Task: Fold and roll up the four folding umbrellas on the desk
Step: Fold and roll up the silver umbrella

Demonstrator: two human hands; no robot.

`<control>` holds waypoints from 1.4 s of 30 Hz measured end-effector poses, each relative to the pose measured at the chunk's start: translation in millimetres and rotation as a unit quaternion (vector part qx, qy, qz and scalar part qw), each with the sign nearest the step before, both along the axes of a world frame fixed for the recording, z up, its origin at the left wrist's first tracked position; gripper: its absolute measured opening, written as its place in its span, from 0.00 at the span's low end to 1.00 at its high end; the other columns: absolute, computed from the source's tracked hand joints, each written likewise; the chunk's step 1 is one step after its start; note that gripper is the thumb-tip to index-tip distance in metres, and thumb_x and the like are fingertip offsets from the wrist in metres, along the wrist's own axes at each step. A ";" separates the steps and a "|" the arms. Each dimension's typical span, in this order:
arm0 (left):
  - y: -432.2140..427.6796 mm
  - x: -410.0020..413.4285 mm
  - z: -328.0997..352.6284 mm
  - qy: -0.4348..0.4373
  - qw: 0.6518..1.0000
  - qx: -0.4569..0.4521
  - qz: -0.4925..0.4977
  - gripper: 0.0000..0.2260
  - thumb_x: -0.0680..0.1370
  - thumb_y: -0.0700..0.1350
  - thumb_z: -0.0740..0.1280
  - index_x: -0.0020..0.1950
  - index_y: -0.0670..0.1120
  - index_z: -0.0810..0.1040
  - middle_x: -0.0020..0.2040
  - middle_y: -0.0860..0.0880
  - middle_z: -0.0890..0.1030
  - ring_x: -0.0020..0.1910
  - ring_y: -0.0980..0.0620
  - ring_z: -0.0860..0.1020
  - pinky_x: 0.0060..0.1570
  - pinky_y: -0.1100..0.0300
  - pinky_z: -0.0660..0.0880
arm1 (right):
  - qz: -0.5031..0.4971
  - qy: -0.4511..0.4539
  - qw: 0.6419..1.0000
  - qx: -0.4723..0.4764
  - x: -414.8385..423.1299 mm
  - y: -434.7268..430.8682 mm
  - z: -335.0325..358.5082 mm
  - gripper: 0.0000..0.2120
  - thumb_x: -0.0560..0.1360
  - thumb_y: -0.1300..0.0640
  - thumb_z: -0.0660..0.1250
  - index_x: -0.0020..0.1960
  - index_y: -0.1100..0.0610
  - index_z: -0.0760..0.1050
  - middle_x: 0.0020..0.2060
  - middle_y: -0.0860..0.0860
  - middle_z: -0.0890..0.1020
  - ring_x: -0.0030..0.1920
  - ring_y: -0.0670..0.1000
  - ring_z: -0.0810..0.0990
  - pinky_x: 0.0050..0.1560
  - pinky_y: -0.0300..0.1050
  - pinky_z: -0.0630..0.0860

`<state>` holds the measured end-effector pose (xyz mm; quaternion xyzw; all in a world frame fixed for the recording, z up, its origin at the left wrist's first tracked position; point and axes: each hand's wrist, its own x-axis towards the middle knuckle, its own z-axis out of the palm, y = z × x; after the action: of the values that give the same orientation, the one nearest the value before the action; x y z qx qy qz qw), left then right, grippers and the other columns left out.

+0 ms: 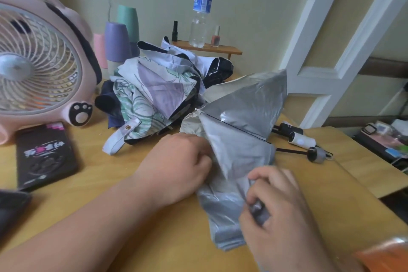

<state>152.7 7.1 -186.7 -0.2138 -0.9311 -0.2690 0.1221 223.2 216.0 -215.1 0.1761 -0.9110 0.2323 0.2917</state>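
At the far left, beside the pink fan (pixel 42 68) and a dark case (pixel 46 154) lying flat on the counter (pixel 99 161), nothing of ours is finished yet: we judge the task to be in its early part, since no umbrella in view is rolled and strapped. Just right of the fan sits the loose heap of umbrellas (pixel 154 93), lavender and green print with navy folds, canopies crumpled and a snap strap hanging free towards us. Next comes our left grip (pixel 176 161), fingers curled in against the edge of the silver umbrella (pixel 242 134) and holding its cloth, though the tips are hidden. That umbrella lies in the middle of the counter, glossy grey, its far panels standing up in stiff peaks with one dark rib showing, its near end gathered narrow. Our right grip (pixel 278 210) closes round that gathered end, pinching the pleats. Further right, the handles (pixel 300 139) lie together near the counter's edge
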 end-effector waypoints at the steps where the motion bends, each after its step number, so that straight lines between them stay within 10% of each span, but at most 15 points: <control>1: 1.2 2.6 1.1 -0.018 0.999 0.037 0.000 0.14 0.75 0.54 0.56 0.47 0.50 0.79 0.44 0.54 0.82 0.46 0.52 0.78 0.49 0.53 0.75 | 0.008 -0.007 1.000 0.004 1.8 -0.5 -4.8 0.11 0.61 0.61 0.69 0.34 0.54 0.67 0.50 0.44 0.75 0.53 0.49 0.74 0.47 0.50 0.75; 5: 5.2 5.2 1.3 -0.155 0.956 0.248 0.014 0.23 0.74 0.70 0.60 0.44 0.52 0.82 0.41 0.54 0.84 0.41 0.55 0.80 0.47 0.50 0.78 | 0.039 -0.033 0.998 0.024 4.4 4.8 -13.5 0.10 0.64 0.56 0.67 0.34 0.52 0.66 0.52 0.42 0.75 0.55 0.46 0.74 0.47 0.48 0.76; 8: 12.0 3.3 -0.2 -0.180 0.932 0.308 0.057 0.18 0.74 0.64 0.73 0.41 0.49 0.83 0.37 0.50 0.85 0.33 0.54 0.77 0.42 0.52 0.76 | 0.072 -0.048 0.996 0.009 5.8 8.7 -12.3 0.12 0.68 0.53 0.71 0.35 0.51 0.67 0.52 0.40 0.75 0.56 0.45 0.75 0.50 0.47 0.76; 13: 29.3 12.4 -6.2 -0.276 0.906 0.320 0.032 0.15 0.75 0.50 0.76 0.39 0.40 0.81 0.34 0.41 0.84 0.29 0.48 0.79 0.38 0.54 0.77 | 0.132 -0.070 0.985 -0.091 4.7 15.6 -10.3 0.13 0.70 0.52 0.75 0.35 0.54 0.73 0.50 0.43 0.78 0.54 0.49 0.79 0.52 0.49 0.76; 19: 41.2 21.9 -16.6 -0.245 0.952 0.183 0.004 0.22 0.72 0.62 0.73 0.45 0.42 0.82 0.38 0.43 0.85 0.36 0.48 0.83 0.44 0.42 0.81 | 0.175 -0.053 0.950 -0.254 0.9 23.7 -6.6 0.08 0.73 0.60 0.71 0.37 0.60 0.76 0.44 0.51 0.82 0.48 0.53 0.81 0.49 0.46 0.76; 25: 48.9 28.5 -14.4 -0.298 0.831 0.461 -0.094 0.06 0.72 0.40 0.75 0.48 0.42 0.85 0.48 0.37 0.86 0.44 0.44 0.85 0.43 0.55 0.82 | -0.039 -0.159 0.870 -0.465 -32.0 45.7 3.6 0.14 0.71 0.62 0.73 0.53 0.50 0.76 0.48 0.46 0.85 0.52 0.44 0.82 0.55 0.41 0.76; 29: 45.1 22.9 -21.1 -0.280 0.801 0.520 -0.103 0.23 0.72 0.50 0.77 0.58 0.36 0.77 0.54 0.25 0.78 0.52 0.32 0.79 0.60 0.37 0.73 | -0.007 -0.264 0.819 -0.509 -57.8 53.3 15.4 0.25 0.71 0.65 0.74 0.65 0.54 0.72 0.53 0.49 0.85 0.54 0.47 0.83 0.57 0.42 0.77; 35: 45.1 20.9 -17.5 -0.268 0.751 0.580 -0.168 0.34 0.65 0.55 0.83 0.50 0.35 0.67 0.54 0.38 0.74 0.52 0.42 0.70 0.46 0.62 0.79 | 0.025 -0.267 0.832 -0.485 -70.7 55.1 16.7 0.25 0.68 0.67 0.71 0.64 0.55 0.74 0.49 0.52 0.87 0.52 0.51 0.85 0.57 0.45 0.78; 42: 52.6 27.7 -12.3 -0.197 0.756 0.610 -0.130 0.03 0.75 0.49 0.72 0.43 0.51 0.81 0.44 0.46 0.85 0.43 0.53 0.84 0.47 0.63 0.81 | 0.082 -0.257 0.798 -0.538 -68.1 68.1 13.9 0.21 0.67 0.56 0.68 0.60 0.51 0.79 0.50 0.57 0.87 0.44 0.45 0.79 0.41 0.44 0.66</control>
<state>180.3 59.7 -199.0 -0.1557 -0.5361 -0.8297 0.0044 155.1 284.1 -201.3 -0.0014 -0.6627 0.7451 0.0745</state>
